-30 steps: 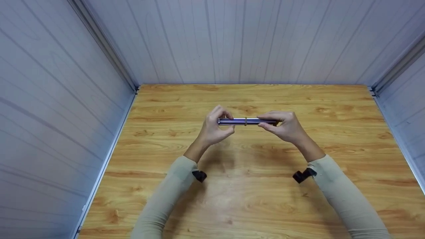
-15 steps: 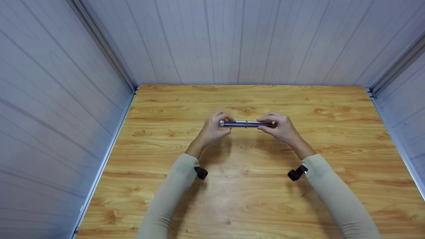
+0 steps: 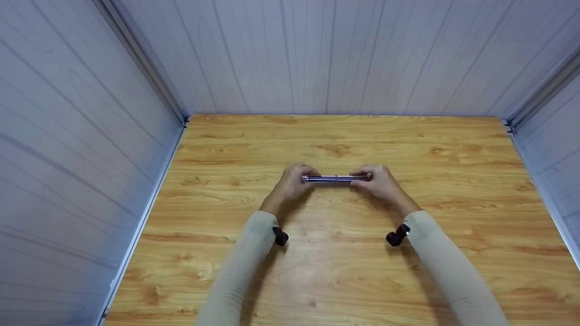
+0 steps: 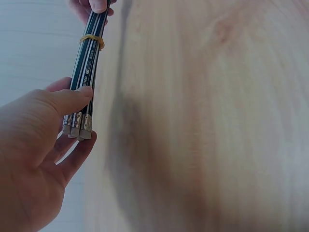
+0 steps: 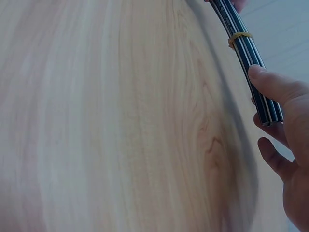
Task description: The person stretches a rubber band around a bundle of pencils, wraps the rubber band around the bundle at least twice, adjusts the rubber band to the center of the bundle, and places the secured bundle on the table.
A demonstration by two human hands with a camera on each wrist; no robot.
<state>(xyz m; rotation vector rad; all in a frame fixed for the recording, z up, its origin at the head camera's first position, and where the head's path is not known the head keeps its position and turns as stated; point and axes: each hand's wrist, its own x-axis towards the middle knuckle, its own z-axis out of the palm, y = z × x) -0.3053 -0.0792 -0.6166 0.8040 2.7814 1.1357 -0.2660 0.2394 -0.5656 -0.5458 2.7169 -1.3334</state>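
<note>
A bundle of dark striped pencils (image 3: 328,179) lies crosswise between both hands, close over the table. Around its middle runs a yellowish rubber band (image 4: 92,40). My left hand (image 3: 294,181) pinches the end with the erasers (image 4: 77,126), thumb on the near side and fingers behind. At the opposite end, my right hand (image 3: 378,182) grips the pencils between thumb and fingers. The flat ends of the pencils (image 5: 272,121) show just past the right thumb in the right wrist view.
A wood-grain table (image 3: 326,271) spreads under both arms. Pale panel walls stand at the back (image 3: 308,54), on the left (image 3: 68,158) and on the right (image 3: 553,158). A small black camera sits at each wrist, left (image 3: 281,236) and right (image 3: 398,235).
Both hands have brought the pencil bundle down and a little toward me, nearer the table. The hands have drawn slightly closer together, and the grip at each end stays.
</note>
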